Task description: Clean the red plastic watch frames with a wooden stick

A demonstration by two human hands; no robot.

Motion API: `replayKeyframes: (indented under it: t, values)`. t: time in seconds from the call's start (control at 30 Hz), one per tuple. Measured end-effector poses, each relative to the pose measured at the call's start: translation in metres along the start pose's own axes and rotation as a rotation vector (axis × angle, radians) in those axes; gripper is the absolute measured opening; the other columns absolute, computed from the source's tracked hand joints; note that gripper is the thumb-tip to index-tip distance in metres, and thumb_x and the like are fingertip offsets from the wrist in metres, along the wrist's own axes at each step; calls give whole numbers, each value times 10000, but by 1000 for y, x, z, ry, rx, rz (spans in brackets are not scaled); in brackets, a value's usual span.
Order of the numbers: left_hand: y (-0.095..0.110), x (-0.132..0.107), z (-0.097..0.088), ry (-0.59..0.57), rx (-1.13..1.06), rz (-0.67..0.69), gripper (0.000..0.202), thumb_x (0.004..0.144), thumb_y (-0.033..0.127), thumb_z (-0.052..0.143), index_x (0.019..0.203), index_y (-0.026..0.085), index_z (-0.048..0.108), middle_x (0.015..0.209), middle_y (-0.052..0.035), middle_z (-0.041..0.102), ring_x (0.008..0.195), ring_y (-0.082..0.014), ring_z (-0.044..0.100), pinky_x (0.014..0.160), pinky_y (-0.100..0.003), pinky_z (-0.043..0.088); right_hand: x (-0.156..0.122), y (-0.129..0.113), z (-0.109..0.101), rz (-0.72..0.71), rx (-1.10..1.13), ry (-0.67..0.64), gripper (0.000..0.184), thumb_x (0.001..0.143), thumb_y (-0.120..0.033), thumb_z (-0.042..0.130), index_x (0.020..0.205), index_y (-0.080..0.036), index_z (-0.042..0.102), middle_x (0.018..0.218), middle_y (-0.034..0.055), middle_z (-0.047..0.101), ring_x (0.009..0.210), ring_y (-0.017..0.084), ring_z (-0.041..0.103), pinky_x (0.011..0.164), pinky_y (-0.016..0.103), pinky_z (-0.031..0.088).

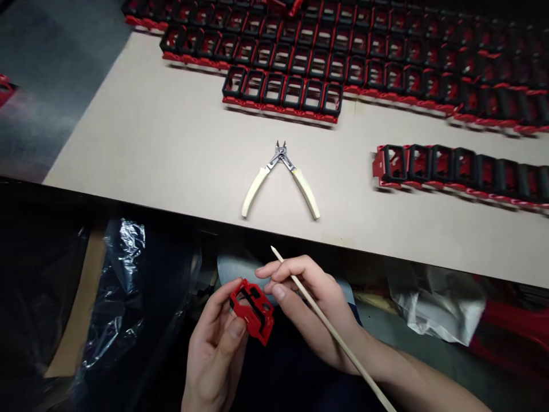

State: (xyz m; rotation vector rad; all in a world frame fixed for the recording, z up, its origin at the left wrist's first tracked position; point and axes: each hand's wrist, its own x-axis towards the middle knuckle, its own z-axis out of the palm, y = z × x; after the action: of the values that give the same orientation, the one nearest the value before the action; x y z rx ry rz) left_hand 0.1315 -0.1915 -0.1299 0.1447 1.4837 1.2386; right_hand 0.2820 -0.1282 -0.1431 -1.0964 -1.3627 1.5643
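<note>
From the head view we see our left hand (214,357) curled under and gripping a red plastic frame (252,312), its long axis tilting down to the right, while our right hand (311,312), closed on a thin wooden stick (364,373), lies just beside the frame and nearer its upper edge.

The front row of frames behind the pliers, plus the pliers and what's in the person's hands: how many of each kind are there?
Black-and-red frames in that row: 6
Side-cutting pliers: 1
Red plastic part: 1
Wooden stick: 1
Total: 9
</note>
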Motion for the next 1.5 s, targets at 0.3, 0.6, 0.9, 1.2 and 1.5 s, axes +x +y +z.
replayKeyframes:
  t: [0.3,0.6,0.9,1.2,1.5]
  values:
    - [-6,-6,4,50,4,50,492,686,447,1018,1080,232,818,951,-84,813,923,-299,817,820,-371,681,-4,1,5,-103,-101,-57,182,961,-125,645,1084,-248,592,1007,21,706,797,122,645,726,246,573]
    - [-20,13,-21,-196,173,274,317,765,284,975,1062,258,868,1088,-92,799,966,-259,825,816,-284,684,2,22,13,-88,-111,-1,205,977,-238,679,867,-255,506,778,-40,596,628,109,545,585,230,467]
    - [-26,14,-24,-155,102,196,358,834,309,937,1168,259,819,984,-72,817,855,-213,818,805,-280,670,-3,26,6,-105,-106,101,126,1044,-156,489,1011,-245,572,921,25,724,722,122,684,665,239,565]
    - [-28,12,-21,-122,117,139,426,772,351,977,1139,223,802,1037,-103,832,925,-276,831,842,-349,687,6,22,8,-132,-184,-13,130,1013,-237,662,916,-236,576,786,-24,657,634,108,626,593,219,518]
    - [-13,1,1,-17,-139,33,446,773,342,980,1189,341,817,1170,-40,833,939,-228,834,889,-333,673,-14,20,-7,-352,-186,163,292,981,-46,625,1186,-255,620,1117,93,789,1006,201,803,849,336,682]
